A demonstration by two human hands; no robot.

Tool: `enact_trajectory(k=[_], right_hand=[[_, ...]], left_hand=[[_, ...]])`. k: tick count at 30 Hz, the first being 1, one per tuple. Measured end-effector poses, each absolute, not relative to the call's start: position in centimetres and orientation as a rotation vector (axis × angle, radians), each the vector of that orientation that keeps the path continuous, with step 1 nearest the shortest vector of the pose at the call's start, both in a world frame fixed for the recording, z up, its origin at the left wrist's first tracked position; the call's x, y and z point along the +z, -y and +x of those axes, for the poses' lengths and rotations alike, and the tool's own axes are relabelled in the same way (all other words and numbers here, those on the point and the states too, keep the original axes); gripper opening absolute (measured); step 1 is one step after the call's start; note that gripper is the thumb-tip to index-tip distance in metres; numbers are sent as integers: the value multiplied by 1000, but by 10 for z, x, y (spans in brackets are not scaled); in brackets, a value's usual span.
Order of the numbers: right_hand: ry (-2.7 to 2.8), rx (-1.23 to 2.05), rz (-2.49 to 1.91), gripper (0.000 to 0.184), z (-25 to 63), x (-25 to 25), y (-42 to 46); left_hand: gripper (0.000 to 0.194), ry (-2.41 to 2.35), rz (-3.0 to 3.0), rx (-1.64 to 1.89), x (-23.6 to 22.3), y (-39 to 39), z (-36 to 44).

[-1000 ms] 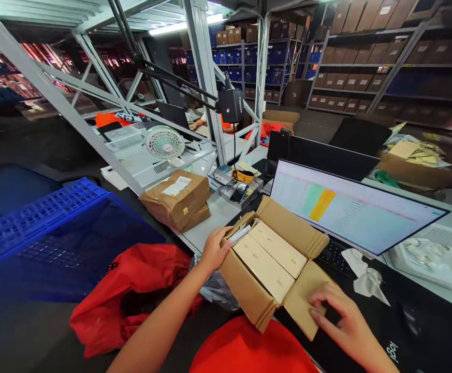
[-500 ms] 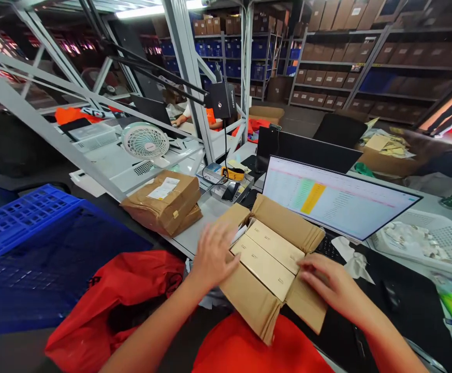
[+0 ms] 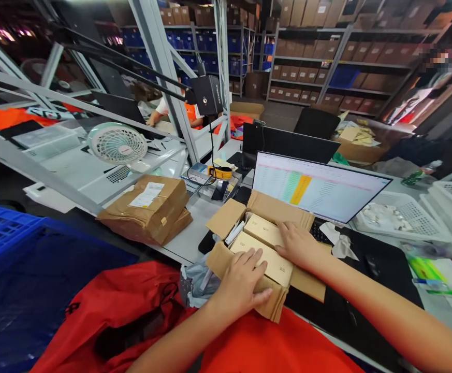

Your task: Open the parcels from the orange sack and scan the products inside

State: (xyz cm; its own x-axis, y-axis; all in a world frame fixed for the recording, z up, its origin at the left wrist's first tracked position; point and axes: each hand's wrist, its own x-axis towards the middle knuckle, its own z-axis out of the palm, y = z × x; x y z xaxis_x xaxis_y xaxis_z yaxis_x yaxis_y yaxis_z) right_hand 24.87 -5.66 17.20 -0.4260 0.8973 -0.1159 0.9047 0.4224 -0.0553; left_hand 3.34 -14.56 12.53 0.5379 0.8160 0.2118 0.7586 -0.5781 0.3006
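An open cardboard carton (image 3: 274,311) stands in front of me with its flaps folded outward. Inside lie two pale cream boxes side by side, the nearer one (image 3: 282,267) and the farther one (image 3: 262,228), with small printed marks on top. My left hand (image 3: 241,282) rests at the carton's near side, fingers spread over the nearer box's edge. Across the farther box lies my right hand (image 3: 299,246), fingers stretched out and thumb apart, covering part of both boxes. A white rolled or folded item (image 3: 234,233) sits at the carton's left end.
Behind the carton stands a lit monitor (image 3: 319,186). Taped brown parcels (image 3: 148,210) lie at the left, near a fan (image 3: 117,143). A blue crate (image 3: 12,233) and red cloth (image 3: 125,300) are lower left. A mouse (image 3: 373,267) and white basket (image 3: 412,215) are at right.
My left hand has come down onto the nearer box's edge. My right hand has moved left from the carton's right end onto the boxes. The view has shifted.
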Motion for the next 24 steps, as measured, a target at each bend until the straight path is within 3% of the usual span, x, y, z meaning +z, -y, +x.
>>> enact_trajectory(k=[9,14,18,21,24], right_hand=[[-2536,-101,1635,57,230,189,59],[-2702,-326,1774,52,229,198,64],[-2998,-466,2067,49,264,235,81],[-3090,-705,2462,59,325,258,102],[-2908,-1272,2906,65,399,239,130]], left_hand=[[56,-1323,2661,480,121,154,28],[56,-1338,2646,464,126,153,23],[58,-1301,2637,390,133,150,23],[58,-1288,2629,323,141,147,25],[47,-1249,2614,272,151,137,23]])
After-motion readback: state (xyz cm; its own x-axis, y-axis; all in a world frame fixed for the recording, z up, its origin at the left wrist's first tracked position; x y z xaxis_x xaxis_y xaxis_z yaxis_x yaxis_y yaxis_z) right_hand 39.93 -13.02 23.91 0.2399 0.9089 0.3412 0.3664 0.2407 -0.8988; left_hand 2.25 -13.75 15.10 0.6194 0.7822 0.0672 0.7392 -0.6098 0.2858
